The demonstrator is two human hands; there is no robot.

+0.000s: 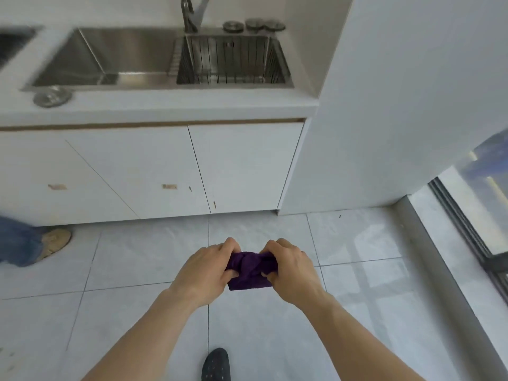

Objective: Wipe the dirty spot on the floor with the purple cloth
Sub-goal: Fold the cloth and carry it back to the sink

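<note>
- Centre of the frame: the left hand (204, 270) and right hand (291, 270) are both closed on a bunched purple cloth (250, 269), held in the air above the floor.
- Below, pale floor tiles (137, 259); no dirty spot is clearly visible.
- Upper frame: white cabinets (242, 166) under a steel sink (115, 59).
- Advice: fold the cloth into a flat pad, then crouch.

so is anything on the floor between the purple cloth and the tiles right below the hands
Nothing visible. The purple cloth is bunched between the left hand and right hand, above bare floor; no dirty spot is clearly discernible.
</note>
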